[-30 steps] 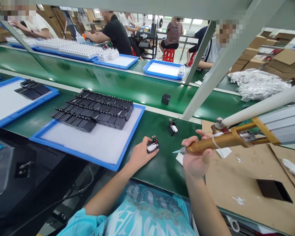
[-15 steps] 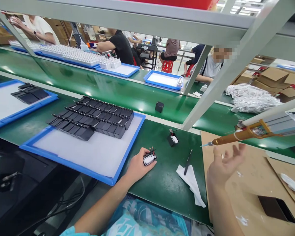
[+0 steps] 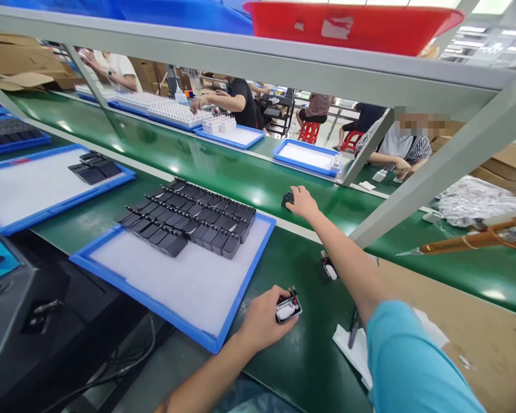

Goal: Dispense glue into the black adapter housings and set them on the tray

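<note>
My left hand (image 3: 266, 321) is closed round a small black case (image 3: 288, 310) with a white part and red and black wires inside, near the green table's front. My right hand (image 3: 303, 202) reaches across the white rail, its fingers at a dark block (image 3: 288, 199) on the green belt; whether they grip it cannot be seen. A second open black case (image 3: 328, 268) with a white part stands beside my right forearm. Rows of black cases (image 3: 215, 221) fill the back of a blue-rimmed tray (image 3: 230, 321) on the left.
A dark pen (image 3: 353, 330) lies on a white tissue (image 3: 356, 355). An orange syringe-like dispenser (image 3: 468, 242) hangs above brown cardboard (image 3: 477, 321) at right. A slanted frame post (image 3: 430, 155) stands right of my forearm. People sit beyond the belt.
My right hand has moved from beside the dispenser, where it was open, across to the dark block on the belt. My left hand keeps hold of its case. The camera view has shifted.
</note>
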A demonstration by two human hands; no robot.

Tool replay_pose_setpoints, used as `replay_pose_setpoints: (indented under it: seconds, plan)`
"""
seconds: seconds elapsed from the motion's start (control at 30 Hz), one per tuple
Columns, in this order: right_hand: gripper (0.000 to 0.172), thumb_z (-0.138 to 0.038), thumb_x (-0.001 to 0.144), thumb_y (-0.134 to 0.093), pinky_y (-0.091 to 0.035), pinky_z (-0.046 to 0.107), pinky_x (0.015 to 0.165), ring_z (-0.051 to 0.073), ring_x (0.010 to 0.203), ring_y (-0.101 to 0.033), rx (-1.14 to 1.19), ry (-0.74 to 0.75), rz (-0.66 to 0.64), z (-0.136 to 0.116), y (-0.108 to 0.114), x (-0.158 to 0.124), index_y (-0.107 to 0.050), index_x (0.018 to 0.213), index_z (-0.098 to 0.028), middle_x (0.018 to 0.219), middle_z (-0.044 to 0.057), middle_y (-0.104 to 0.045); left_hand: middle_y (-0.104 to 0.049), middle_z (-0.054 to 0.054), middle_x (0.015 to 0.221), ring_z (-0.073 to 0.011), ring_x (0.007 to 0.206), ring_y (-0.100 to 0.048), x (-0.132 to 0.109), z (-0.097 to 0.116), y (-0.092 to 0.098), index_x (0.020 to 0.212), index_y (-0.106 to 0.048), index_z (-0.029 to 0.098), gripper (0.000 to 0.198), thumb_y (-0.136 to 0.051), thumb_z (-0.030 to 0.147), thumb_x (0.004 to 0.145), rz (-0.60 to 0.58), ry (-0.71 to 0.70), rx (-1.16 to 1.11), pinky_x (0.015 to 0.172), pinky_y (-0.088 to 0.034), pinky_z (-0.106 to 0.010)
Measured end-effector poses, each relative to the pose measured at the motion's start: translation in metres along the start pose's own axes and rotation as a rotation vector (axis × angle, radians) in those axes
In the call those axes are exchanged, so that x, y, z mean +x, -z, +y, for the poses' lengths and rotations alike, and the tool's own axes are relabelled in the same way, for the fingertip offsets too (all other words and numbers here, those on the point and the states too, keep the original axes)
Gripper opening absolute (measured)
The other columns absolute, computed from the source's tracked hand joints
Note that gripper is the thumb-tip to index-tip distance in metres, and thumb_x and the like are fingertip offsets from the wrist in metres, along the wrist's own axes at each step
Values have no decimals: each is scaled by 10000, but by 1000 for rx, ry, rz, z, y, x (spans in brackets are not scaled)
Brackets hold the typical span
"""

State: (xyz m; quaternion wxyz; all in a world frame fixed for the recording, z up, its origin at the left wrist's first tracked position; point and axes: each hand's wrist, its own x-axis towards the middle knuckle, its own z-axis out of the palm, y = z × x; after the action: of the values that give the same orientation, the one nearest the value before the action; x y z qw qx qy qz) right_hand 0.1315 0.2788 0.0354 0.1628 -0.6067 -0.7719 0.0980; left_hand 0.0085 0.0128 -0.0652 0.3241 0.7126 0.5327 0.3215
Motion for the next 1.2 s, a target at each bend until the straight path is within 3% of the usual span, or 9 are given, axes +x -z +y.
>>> replay_pose_setpoints:
  seconds: [0.17, 0.37, 0.57, 0.67, 0.77, 0.87, 0.97, 1.07, 1.2]
  plan:
    - [375, -375, 904, -564, -535, 426, 886, 201, 1052, -607, -123, -106, -192, -11, -22, 40, -550, 1223, -176, 1233, 87, -585, -701, -21, 978, -222, 890, -673, 1, -2, -2, 982, -504, 237, 309, -685, 268, 733, 7, -40, 4, 751, -519, -325]
    - [374, -373, 902, -567, -538, 422, 879, 201, 1046, -609, -223, -53, -324, -8, -6, 20, -551, 1219, -176, 1226, 89, -589, -694, -36, 1011, -234, 920, -669, 2, -2, -3, 1005, -493, 234, 307, -661, 275, 751, 2, -46, -7, 773, -525, -349]
    - [373, -377, 898, -573, -542, 413, 863, 196, 1010, -622, -258, 59, -385, -13, -2, -60, -557, 1206, -167, 1182, 88, -611, -682, -57, 1039, -235, 941, -665, 2, -1, -2, 1026, -476, 226, 327, -615, 213, 731, 5, -28, -12, 807, -519, -350]
    - [457, -365, 883, -577, -529, 420, 870, 258, 1050, -622, -233, 100, -327, -19, 4, -102, -506, 1285, -158, 1177, 142, -626, -682, -60, 1027, -232, 910, -672, 2, -1, 1, 1034, -463, 224, 334, -597, 217, 729, 12, 13, -16, 781, -517, -338]
    - [489, -359, 929, -469, -486, 391, 947, 269, 1222, -536, -178, 159, -202, -14, 25, -150, -394, 1388, -207, 1328, 137, -558, -682, -55, 1022, -230, 889, -677, 2, 0, 3, 1046, -454, 227, 340, -601, 253, 741, 10, 56, -18, 766, -513, -333]
    - [323, -284, 968, -345, -506, 316, 861, 201, 1077, -623, -62, 248, 5, 12, 47, -208, -554, 1209, -233, 1179, 75, -655, -682, -44, 1020, -216, 879, -679, 2, 0, 3, 1054, -448, 232, 333, -605, 293, 766, 6, 67, -45, 754, -510, -318]
    - [320, -186, 939, -358, -525, 269, 666, 142, 785, -672, -105, 217, -94, 53, 46, -265, -601, 1141, -238, 1083, 39, -694, -686, -46, 1026, -216, 901, -682, 2, 3, 1, 1054, -443, 234, 340, -615, 338, 779, -12, 68, -62, 760, -513, -316]
    - [429, -61, 864, -379, -557, 296, 686, 173, 882, -684, -305, 165, -150, 95, 24, -303, -603, 1189, -228, 1222, 54, -663, -689, -55, 1052, -226, 929, -683, 1, 7, -4, 1052, -443, 233, 351, -622, 357, 776, -42, 55, -58, 785, -518, -332]
    - [431, -65, 870, -406, -573, 334, 706, 226, 1000, -651, -396, 253, -115, 134, 0, -323, -585, 1235, -204, 1226, 81, -656, -686, -48, 1100, -216, 960, -681, -1, 10, -9, 1060, -450, 240, 370, -643, 359, 767, -69, 18, -93, 815, -521, -330]
